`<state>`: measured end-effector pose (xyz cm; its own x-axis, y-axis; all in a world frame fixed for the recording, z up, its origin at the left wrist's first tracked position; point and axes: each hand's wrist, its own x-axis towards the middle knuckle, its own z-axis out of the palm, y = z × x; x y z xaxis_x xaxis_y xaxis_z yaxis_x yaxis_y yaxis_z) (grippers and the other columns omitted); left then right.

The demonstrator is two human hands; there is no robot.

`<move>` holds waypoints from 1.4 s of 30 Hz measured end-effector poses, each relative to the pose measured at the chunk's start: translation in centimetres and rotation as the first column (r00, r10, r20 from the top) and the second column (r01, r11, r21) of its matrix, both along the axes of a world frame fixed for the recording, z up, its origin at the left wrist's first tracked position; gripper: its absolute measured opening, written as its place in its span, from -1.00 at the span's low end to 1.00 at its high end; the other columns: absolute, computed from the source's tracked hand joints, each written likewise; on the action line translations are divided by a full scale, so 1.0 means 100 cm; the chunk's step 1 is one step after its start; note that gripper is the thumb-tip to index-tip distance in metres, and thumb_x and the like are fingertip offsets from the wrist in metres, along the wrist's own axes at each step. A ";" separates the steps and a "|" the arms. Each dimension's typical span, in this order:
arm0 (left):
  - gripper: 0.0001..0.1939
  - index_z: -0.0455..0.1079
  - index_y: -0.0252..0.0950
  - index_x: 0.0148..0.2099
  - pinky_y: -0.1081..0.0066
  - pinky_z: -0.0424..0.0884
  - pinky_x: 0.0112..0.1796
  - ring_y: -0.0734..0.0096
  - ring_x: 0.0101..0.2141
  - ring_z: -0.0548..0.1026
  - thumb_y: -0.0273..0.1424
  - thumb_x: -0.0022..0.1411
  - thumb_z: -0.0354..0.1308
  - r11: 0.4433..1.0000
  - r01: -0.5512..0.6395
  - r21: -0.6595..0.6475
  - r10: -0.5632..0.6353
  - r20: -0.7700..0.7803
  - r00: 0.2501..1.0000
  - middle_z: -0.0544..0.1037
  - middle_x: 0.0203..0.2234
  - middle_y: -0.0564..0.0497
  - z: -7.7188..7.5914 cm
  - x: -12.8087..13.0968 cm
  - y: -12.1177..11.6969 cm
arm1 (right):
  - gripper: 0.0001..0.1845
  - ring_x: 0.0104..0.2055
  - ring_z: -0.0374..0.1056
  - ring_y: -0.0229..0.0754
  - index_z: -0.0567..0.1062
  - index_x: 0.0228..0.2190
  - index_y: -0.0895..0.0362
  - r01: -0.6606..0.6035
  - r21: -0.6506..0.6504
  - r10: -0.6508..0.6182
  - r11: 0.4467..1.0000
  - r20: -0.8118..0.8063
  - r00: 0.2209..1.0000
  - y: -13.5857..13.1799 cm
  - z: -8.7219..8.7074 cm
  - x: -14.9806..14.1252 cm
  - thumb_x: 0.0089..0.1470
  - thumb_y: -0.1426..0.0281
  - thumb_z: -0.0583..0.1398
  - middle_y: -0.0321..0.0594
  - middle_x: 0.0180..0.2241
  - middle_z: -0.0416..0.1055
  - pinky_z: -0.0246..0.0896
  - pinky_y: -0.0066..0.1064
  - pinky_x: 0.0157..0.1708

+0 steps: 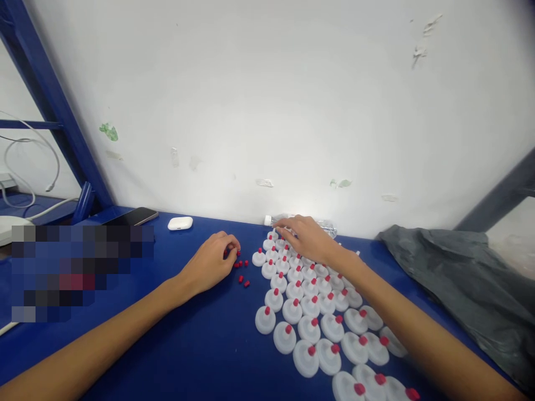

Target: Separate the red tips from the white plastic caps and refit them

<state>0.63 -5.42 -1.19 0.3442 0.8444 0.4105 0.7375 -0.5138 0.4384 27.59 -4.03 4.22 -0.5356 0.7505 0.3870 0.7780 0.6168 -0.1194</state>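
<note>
Several white round caps (311, 328), each with a small red plug on top, stand in rows on the blue table (196, 351). My right hand (307, 236) lies palm down over the far end of the rows, fingers stretched out and touching the caps there. My left hand (213, 260) rests on the table left of the caps, fingers curled in a pinch over a few loose red plugs (242, 277). What the pinch holds is hidden.
A clear plastic bottle (328, 225) lies against the white wall behind my right hand. A white earbud case (180, 223) and a dark phone (136, 215) lie at the back left. A grey plastic bag (463, 278) covers the table's right side. Cables hang at far left.
</note>
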 end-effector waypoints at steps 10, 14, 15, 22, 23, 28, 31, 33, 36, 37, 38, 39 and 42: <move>-0.67 0.45 -0.25 -0.17 0.18 0.37 -0.12 0.21 -0.22 0.47 -0.33 0.42 -0.15 0.999 -0.003 -0.036 0.003 0.022 1.000 0.54 -0.29 -0.04 0.005 -0.001 -0.002 | -0.51 0.03 0.43 0.01 0.63 -0.18 0.03 -0.214 -0.123 0.224 0.969 0.071 0.972 -0.009 0.004 -0.007 0.44 0.20 -0.08 -0.19 -0.16 0.61 0.16 0.01 0.13; -0.65 0.44 -0.24 -0.14 0.16 0.34 -0.08 0.19 -0.17 0.43 -0.29 0.45 -0.17 0.999 -0.031 0.011 0.031 0.057 0.998 0.54 -0.24 -0.05 0.008 -0.002 -0.002 | -0.62 0.00 0.45 -0.03 0.59 -0.07 0.06 -0.199 -0.101 0.199 0.975 -0.009 0.980 -0.011 0.011 -0.009 0.38 0.17 0.05 -0.15 -0.08 0.59 0.24 -0.10 0.08; -0.66 0.44 -0.24 -0.12 0.15 0.33 -0.08 0.17 -0.16 0.42 -0.28 0.45 -0.16 0.999 -0.041 0.033 0.039 0.060 0.997 0.54 -0.23 -0.05 0.011 -0.002 -0.004 | -0.64 0.00 0.45 -0.03 0.57 -0.05 0.07 -0.183 -0.087 0.180 0.979 -0.044 0.983 -0.012 0.014 -0.009 0.34 0.14 0.11 -0.14 -0.05 0.57 0.26 -0.14 0.05; -0.77 0.38 -0.23 -0.09 0.20 0.31 -0.09 0.20 -0.16 0.36 -0.26 0.45 -0.04 0.975 0.025 0.222 -0.040 0.062 0.997 0.51 -0.23 -0.03 0.030 0.010 -0.025 | -0.77 -0.12 0.46 -0.11 0.36 -0.04 0.05 -0.239 -0.083 0.226 0.968 -0.139 0.964 -0.034 0.030 -0.026 0.26 0.40 0.18 -0.18 -0.08 0.53 0.31 -0.27 -0.14; -0.78 0.38 -0.24 -0.09 0.21 0.31 -0.10 0.20 -0.17 0.36 -0.25 0.44 -0.02 0.969 0.044 0.242 -0.056 0.046 0.997 0.50 -0.24 -0.02 0.030 0.012 -0.027 | -0.72 -0.10 0.46 -0.11 0.31 -0.02 0.05 -0.265 -0.096 0.250 0.960 -0.141 0.958 -0.039 0.031 -0.031 0.25 0.44 0.17 -0.17 -0.06 0.52 0.31 -0.28 -0.14; -0.77 0.32 -0.25 -0.22 0.23 0.28 -0.22 0.23 -0.29 0.30 -0.29 0.46 -0.07 0.934 0.132 0.332 -0.114 -0.071 0.991 0.45 -0.36 -0.02 0.031 0.015 -0.031 | -0.61 -0.05 0.46 -0.06 0.20 0.01 0.06 -0.321 -0.137 0.306 0.937 -0.116 0.945 -0.057 0.036 -0.049 0.19 0.52 0.16 -0.10 -0.04 0.51 0.33 -0.25 -0.12; -0.70 0.27 -0.23 -0.33 0.24 0.24 -0.26 0.25 -0.35 0.26 -0.32 0.48 -0.13 0.935 0.158 0.316 -0.136 -0.093 0.986 0.41 -0.44 -0.01 0.034 0.013 -0.033 | -0.63 -0.02 0.46 -0.05 0.19 -0.01 0.04 -0.316 -0.131 0.298 0.940 -0.144 0.944 -0.056 0.035 -0.048 0.20 0.50 0.16 -0.12 -0.04 0.51 0.34 -0.24 -0.13; -0.65 0.23 -0.23 -0.37 0.25 0.23 -0.28 0.27 -0.36 0.25 -0.33 0.50 -0.18 0.945 0.205 0.253 -0.193 -0.071 0.979 0.38 -0.46 0.01 0.035 0.013 -0.035 | -0.63 -0.01 0.45 -0.06 0.20 -0.02 0.03 -0.330 -0.152 0.307 0.932 -0.156 0.939 -0.054 0.034 -0.045 0.20 0.48 0.18 -0.13 -0.03 0.50 0.34 -0.27 -0.13; -0.61 0.24 -0.23 -0.37 0.27 0.20 -0.30 0.30 -0.39 0.25 -0.32 0.51 -0.23 0.962 0.236 0.139 -0.242 0.033 0.970 0.33 -0.50 0.05 0.035 0.014 -0.037 | -0.68 -0.07 0.47 -0.08 0.20 -0.02 0.04 -0.340 -0.172 0.323 0.925 -0.116 0.939 -0.053 0.033 -0.046 0.24 0.44 0.18 -0.14 -0.04 0.50 0.35 -0.29 -0.17; -0.60 0.25 -0.24 -0.38 0.28 0.19 -0.32 0.32 -0.40 0.25 -0.30 0.51 -0.23 0.971 0.216 0.106 -0.226 0.094 0.970 0.31 -0.51 0.06 0.033 0.015 -0.037 | -0.70 -0.09 0.47 -0.09 0.21 -0.03 0.04 -0.337 -0.159 0.326 0.928 -0.094 0.941 -0.054 0.034 -0.047 0.25 0.43 0.17 -0.14 -0.05 0.50 0.35 -0.29 -0.19; -0.60 0.24 -0.24 -0.39 0.29 0.18 -0.34 0.34 -0.42 0.25 -0.28 0.50 -0.22 0.979 0.191 0.071 -0.200 0.171 0.965 0.29 -0.52 0.07 0.032 0.016 -0.038 | -0.71 -0.10 0.46 -0.09 0.22 -0.03 0.05 -0.333 -0.134 0.326 0.933 -0.073 0.943 -0.056 0.034 -0.050 0.26 0.43 0.17 -0.14 -0.07 0.50 0.34 -0.30 -0.20; -0.59 0.22 -0.24 -0.41 0.30 0.16 -0.37 0.36 -0.44 0.23 -0.26 0.49 -0.20 0.985 0.171 0.029 -0.173 0.261 0.950 0.26 -0.53 0.08 0.031 0.018 -0.038 | -0.72 -0.11 0.45 -0.10 0.23 -0.03 0.06 -0.329 -0.103 0.325 0.939 -0.049 0.944 -0.057 0.034 -0.052 0.27 0.44 0.16 -0.13 -0.08 0.50 0.33 -0.30 -0.22; -0.56 0.07 -0.23 -0.50 0.32 0.06 -0.46 0.43 -0.53 0.10 -0.22 0.45 -0.14 0.982 0.156 -0.107 -0.077 0.530 0.844 0.12 -0.60 0.13 0.031 0.021 -0.038 | -0.75 -0.11 0.42 -0.09 0.27 -0.05 0.09 -0.302 0.044 0.298 0.952 0.064 0.952 -0.056 0.033 -0.055 0.26 0.55 0.13 -0.13 -0.14 0.51 0.31 -0.29 -0.18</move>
<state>2.77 -9.27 1.90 0.2121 0.8739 0.4374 0.3175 -0.4850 0.8148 22.06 -9.67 7.48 -0.7550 0.5314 0.3842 0.5606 0.8270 -0.0421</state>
